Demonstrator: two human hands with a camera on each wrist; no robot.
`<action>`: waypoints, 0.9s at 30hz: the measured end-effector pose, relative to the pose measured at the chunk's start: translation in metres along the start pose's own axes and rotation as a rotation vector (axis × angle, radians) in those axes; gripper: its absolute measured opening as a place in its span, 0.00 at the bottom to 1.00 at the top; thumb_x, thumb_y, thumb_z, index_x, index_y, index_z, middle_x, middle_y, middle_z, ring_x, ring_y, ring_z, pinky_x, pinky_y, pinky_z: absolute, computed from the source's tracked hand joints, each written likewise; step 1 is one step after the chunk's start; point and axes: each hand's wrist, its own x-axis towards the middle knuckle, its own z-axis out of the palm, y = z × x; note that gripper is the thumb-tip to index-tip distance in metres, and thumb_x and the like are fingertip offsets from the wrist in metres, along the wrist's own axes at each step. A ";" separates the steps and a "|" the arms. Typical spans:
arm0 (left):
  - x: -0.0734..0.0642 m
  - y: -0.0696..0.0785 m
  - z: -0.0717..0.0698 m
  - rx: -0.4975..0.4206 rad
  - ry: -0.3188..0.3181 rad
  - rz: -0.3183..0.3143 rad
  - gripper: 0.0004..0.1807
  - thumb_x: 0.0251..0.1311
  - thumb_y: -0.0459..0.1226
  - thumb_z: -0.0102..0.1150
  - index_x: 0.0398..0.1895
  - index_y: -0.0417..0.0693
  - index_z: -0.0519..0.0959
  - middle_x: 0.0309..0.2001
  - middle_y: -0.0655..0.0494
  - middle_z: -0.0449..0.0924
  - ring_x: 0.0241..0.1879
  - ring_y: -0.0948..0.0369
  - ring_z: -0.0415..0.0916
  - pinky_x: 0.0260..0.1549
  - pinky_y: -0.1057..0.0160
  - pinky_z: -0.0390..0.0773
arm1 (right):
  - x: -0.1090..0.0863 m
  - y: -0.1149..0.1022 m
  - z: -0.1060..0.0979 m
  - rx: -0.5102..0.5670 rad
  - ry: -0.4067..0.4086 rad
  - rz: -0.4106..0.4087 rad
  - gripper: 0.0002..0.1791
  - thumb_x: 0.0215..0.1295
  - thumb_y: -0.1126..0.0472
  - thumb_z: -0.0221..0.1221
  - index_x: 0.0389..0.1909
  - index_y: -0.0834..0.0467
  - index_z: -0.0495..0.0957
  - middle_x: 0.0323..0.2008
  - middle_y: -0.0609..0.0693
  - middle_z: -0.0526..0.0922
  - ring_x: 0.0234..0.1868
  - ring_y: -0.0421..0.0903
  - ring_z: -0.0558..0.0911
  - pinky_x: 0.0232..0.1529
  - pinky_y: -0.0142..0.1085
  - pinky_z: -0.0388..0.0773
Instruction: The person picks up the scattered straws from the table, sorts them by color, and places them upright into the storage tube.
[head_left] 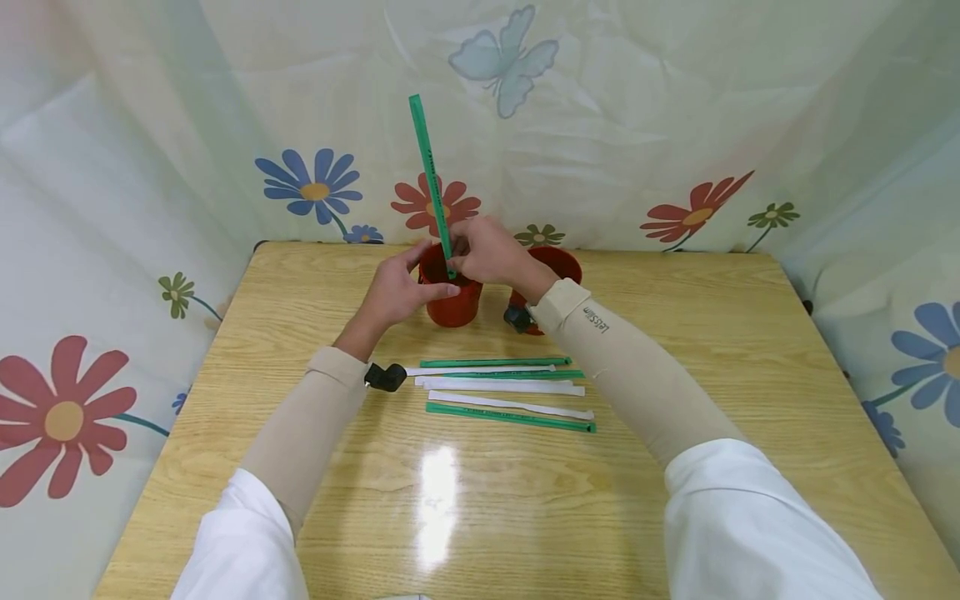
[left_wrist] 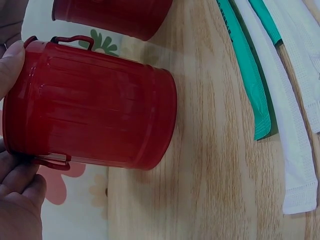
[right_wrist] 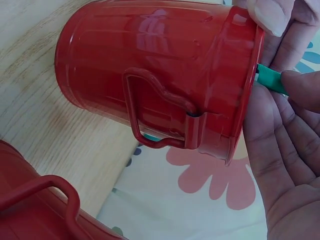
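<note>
A small red metal bucket with side handles stands upright near the back of the table. My left hand holds it at the rim, thumb on the near side and fingers by a handle. Over its mouth my right hand pinches a long, flat green-wrapped stick, probably a straw in a paper sleeve. The stick rises tall and leans slightly left, its lower end at the bucket's opening. In the right wrist view, thumb and fingers close on the green wrapper right at the rim. The bucket's inside is mostly hidden.
A second red bucket stands just right of the first, partly behind my right wrist. Several green strips and white strips lie side by side mid-table. A flowered curtain hangs close behind the table's back edge.
</note>
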 end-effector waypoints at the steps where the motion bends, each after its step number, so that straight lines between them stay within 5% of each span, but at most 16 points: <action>1: 0.000 0.000 0.000 -0.004 0.001 0.002 0.48 0.51 0.53 0.73 0.75 0.61 0.61 0.74 0.60 0.64 0.77 0.55 0.55 0.71 0.46 0.65 | 0.000 0.001 0.000 -0.004 0.000 -0.002 0.06 0.63 0.65 0.63 0.39 0.62 0.83 0.34 0.53 0.87 0.35 0.47 0.83 0.39 0.39 0.85; 14: -0.003 -0.002 0.000 -0.013 0.008 0.020 0.45 0.52 0.50 0.73 0.74 0.63 0.63 0.74 0.61 0.64 0.77 0.54 0.55 0.71 0.46 0.66 | -0.007 0.003 0.001 -0.018 -0.011 -0.035 0.07 0.63 0.66 0.61 0.40 0.63 0.83 0.35 0.54 0.86 0.37 0.47 0.83 0.42 0.39 0.84; 27: -0.001 -0.001 0.001 0.000 0.008 0.032 0.46 0.52 0.51 0.73 0.75 0.57 0.63 0.73 0.58 0.66 0.76 0.53 0.57 0.69 0.45 0.68 | -0.052 0.004 -0.007 0.079 0.007 -0.100 0.06 0.62 0.65 0.65 0.39 0.61 0.85 0.34 0.50 0.87 0.35 0.45 0.83 0.42 0.37 0.84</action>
